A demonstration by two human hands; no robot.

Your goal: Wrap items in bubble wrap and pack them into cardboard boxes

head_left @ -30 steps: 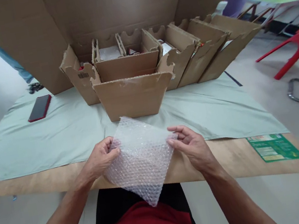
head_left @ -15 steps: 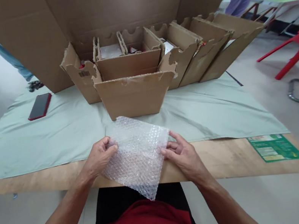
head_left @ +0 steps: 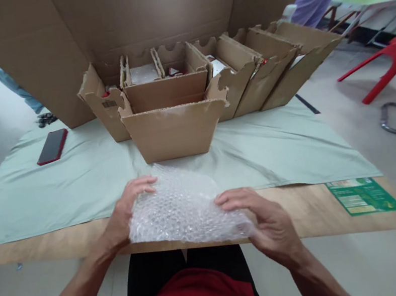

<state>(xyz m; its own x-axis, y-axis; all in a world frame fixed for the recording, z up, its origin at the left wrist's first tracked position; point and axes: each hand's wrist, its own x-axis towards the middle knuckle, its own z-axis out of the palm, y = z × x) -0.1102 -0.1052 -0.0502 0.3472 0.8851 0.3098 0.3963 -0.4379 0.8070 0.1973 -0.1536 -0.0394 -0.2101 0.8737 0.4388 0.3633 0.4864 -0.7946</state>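
Observation:
A clear sheet of bubble wrap (head_left: 182, 212) lies at the table's front edge, its near side folded up. My left hand (head_left: 127, 206) grips the sheet's left side, fingers reaching over it and the thumb hidden. On the other side, my right hand (head_left: 268, 222) holds the right end, fingers curved over the top and the thumb out of sight behind the plastic. Just beyond the sheet stands an open cardboard bin (head_left: 175, 131), its inside mostly hidden by the front wall.
Several cardboard bins (head_left: 240, 84) stand in a row behind, some holding small items. A tall cardboard panel (head_left: 158, 7) rises at the back. A phone (head_left: 52, 146) lies left on the green cloth (head_left: 90, 187). A green printed sheet (head_left: 363, 196) is at right, a red stool (head_left: 393, 62) beyond.
The bubble wrap has turned, and its corner that hung toward me is now folded up into a straight near edge. My right hand has moved slightly right and nearer to me.

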